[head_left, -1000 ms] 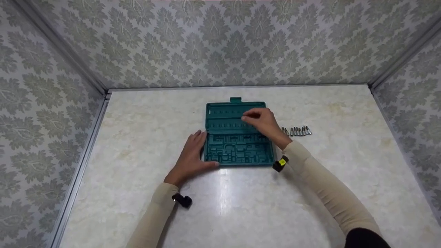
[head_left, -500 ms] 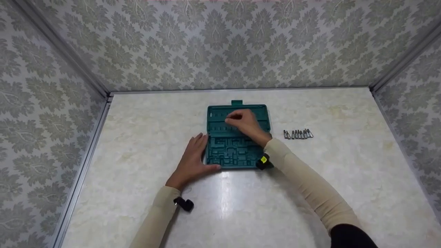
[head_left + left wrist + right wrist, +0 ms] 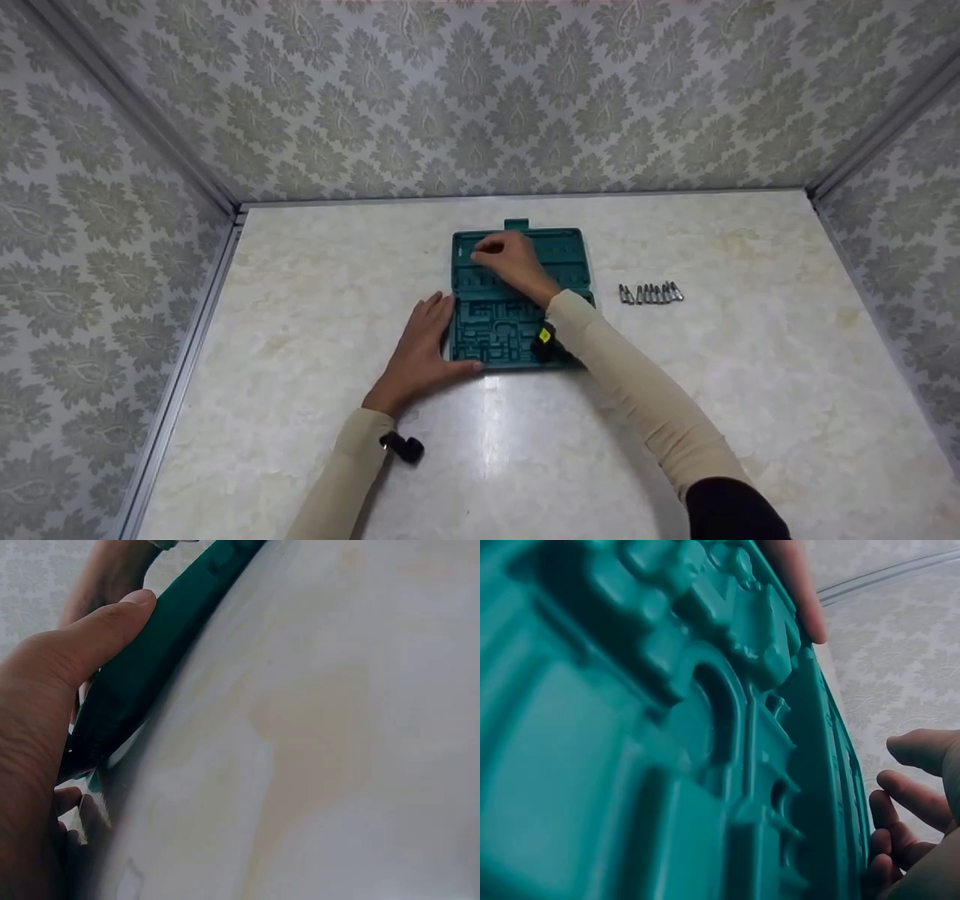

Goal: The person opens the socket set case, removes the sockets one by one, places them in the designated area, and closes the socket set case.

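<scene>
An open green plastic case with moulded recesses lies on the table. My left hand steadies its near left corner, fingers along the left side. Its thumb rests on the front edge in the left wrist view. Over the left part of the lid is my right hand, thumb and forefinger tips close together. In the right wrist view these fingers show beside the lid; whether they hold something small cannot be made out. A small silver piece sits in the lid's upper left slot.
To the right of the case, several short metal screwdriver bits lie in a row on the pale marbled table. Patterned wall panels enclose the back and both sides.
My right hand has moved left across the lid, from its right part to near the upper left slot. The left hand keeps its place at the case's corner.
</scene>
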A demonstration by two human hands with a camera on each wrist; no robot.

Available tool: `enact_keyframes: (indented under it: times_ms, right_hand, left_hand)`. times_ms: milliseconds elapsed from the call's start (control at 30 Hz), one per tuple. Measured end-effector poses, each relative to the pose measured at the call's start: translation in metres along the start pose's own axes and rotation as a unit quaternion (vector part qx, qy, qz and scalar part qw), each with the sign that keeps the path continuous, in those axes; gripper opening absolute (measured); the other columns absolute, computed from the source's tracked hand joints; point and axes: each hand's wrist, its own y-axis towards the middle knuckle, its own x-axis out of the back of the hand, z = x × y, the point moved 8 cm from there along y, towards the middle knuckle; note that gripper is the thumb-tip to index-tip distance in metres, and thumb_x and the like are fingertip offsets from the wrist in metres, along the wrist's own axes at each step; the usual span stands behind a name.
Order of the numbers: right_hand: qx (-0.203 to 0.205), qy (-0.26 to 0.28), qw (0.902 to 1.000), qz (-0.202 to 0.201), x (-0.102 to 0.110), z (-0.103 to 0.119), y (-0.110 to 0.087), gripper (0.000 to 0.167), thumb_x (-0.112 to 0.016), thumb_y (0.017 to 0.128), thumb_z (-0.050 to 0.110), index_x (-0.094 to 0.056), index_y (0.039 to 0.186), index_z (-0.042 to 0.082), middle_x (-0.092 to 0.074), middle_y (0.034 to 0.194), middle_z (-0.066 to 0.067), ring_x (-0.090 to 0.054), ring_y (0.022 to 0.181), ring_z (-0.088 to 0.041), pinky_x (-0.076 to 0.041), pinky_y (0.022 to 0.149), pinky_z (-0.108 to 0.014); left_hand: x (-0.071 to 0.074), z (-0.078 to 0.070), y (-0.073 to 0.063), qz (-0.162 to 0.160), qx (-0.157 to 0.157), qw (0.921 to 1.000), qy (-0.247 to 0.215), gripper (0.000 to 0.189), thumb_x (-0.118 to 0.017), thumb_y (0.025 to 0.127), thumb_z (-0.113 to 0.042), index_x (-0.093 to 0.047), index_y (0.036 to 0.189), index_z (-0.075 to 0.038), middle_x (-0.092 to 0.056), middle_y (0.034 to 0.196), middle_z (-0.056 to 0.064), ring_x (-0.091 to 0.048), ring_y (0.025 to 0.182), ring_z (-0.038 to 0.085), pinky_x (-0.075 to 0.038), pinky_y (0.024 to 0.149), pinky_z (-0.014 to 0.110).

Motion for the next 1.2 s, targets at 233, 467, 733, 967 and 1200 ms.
enact_keyframes:
  times_ms: [233,467,733,967,1200]
  right_hand:
    - [0.033,-0.041,0.9986,-0.011,-0.011,0.002,0.016,0.019,-0.078,0.104,0.013,-0.084,0.117,0.001,-0.08,0.115,-0.01,-0.073,0.106,-0.024,-0.061,0.096,-0.044]
    - [0.077,-0.11,0.9907,-0.022,-0.015,0.002,0.02,0.018,-0.079,0.102,0.012,-0.086,0.115,0.002,-0.082,0.112,-0.011,-0.074,0.108,-0.029,-0.043,0.119,-0.048]
    - [0.051,-0.164,0.9852,-0.007,-0.022,0.003,0.027,0.025,-0.081,0.102,0.019,-0.084,0.121,0.004,-0.082,0.116,-0.011,-0.073,0.111,-0.028,-0.037,0.118,-0.048]
    - [0.041,-0.195,0.9799,0.013,-0.028,0.009,0.035,0.026,-0.079,0.103,0.02,-0.084,0.123,0.003,-0.082,0.117,-0.012,-0.074,0.115,-0.03,-0.025,0.131,-0.052]
    - [-0.005,-0.179,0.9839,0.005,-0.03,0.005,0.038,0.028,-0.079,0.103,0.019,-0.082,0.128,0.006,-0.079,0.127,-0.01,-0.063,0.125,-0.029,-0.033,0.125,-0.054]
  left_hand:
    - [-0.001,0.0,0.0,0.0,0.0,1.0,-0.006,0.132,-0.081,0.078,-0.083,-0.017,0.178,-0.024,-0.016,0.185,0.005,-0.005,0.17,0.035,-0.018,0.133,0.064]
    - [-0.005,-0.002,-0.001,0.002,-0.009,1.0,-0.001,0.131,-0.081,0.081,-0.079,-0.019,0.178,-0.017,-0.016,0.184,0.01,-0.006,0.17,0.036,-0.017,0.134,0.06]
    - [-0.005,0.001,-0.004,0.007,0.001,1.0,0.002,0.132,-0.08,0.08,-0.082,-0.017,0.178,-0.02,-0.015,0.185,0.007,-0.005,0.17,0.034,-0.017,0.134,0.06]
    - [-0.003,0.003,-0.005,0.006,0.015,0.9999,0.001,0.133,-0.078,0.079,-0.086,-0.016,0.178,-0.025,-0.013,0.185,0.002,-0.003,0.171,0.031,-0.018,0.134,0.06]
    - [-0.001,0.002,-0.002,0.008,0.004,0.9999,0.008,0.133,-0.078,0.079,-0.085,-0.016,0.179,-0.023,-0.014,0.185,0.005,-0.005,0.17,0.033,-0.018,0.134,0.061]
